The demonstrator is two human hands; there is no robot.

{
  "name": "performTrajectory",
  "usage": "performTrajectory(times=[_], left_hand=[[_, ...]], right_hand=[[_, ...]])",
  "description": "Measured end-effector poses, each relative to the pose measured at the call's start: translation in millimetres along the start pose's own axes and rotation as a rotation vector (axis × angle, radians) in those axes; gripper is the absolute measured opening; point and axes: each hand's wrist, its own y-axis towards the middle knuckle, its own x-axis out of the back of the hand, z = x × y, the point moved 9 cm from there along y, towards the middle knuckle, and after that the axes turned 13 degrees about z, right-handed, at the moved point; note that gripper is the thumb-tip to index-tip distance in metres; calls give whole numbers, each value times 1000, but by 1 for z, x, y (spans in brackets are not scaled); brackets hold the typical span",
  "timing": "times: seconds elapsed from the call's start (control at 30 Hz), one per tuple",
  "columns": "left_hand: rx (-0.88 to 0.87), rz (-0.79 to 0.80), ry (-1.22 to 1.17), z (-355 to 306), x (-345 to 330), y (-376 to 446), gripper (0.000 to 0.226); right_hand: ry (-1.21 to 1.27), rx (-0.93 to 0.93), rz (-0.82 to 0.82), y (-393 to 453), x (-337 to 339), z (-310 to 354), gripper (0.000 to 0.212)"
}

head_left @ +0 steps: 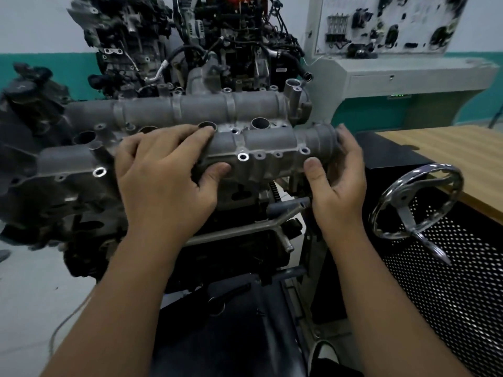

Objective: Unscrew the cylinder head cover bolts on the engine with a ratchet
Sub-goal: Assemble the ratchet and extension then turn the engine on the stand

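A workshop with a white wall over a teal band lay behind everything, and a grey training console (402,74) carrying a white panel of mounted parts (386,21) stood beyond the right end of the cylinder head cover (174,112). That grey cast cover stretched across the middle of the head view on top of the engine (239,240), its two long rounded ridges running left to right with open round wells between them. Along the cover's near flange the bolt holes (242,157) showed as bright bare rings; whether any bolt sat in them could not be told. The left hand (163,175) lay over the cover's near ridge, fingers spread across the top toward the wells and thumb hooked under the front edge, so that its grip wrapped the casting. The right hand (337,175) clasped the cover's right end, fingers curled behind the ribbed end piece and thumb pressed on the near face. Behind the cover rose a second engine (236,44), dark, with hoses and wiring. To the right of the cover stood a black cabinet with a perforated front (446,295), a chromed handwheel (416,202) before it, and a wooden tabletop (451,153) just past that. Left of the cover sat a dark bulky assembly (27,126). Below the cover the floor (30,289) was pale grey.
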Motion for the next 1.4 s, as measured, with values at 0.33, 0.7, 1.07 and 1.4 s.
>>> performTrajectory(times=[0.33,0.7,1.07,1.4], left_hand=[[12,95,32,4,-7,8,64],[2,190,100,6,-4,21,68],[64,189,105,9,1,31,68],[91,171,204,15,-8,44,71]], right_hand=[[165,-75,-26,10,5,-13,19],[472,-86,70,22,-6,-10,21],[481,-129,82,36,-11,-9,16],[324,-143,187,66,-19,-14,11]])
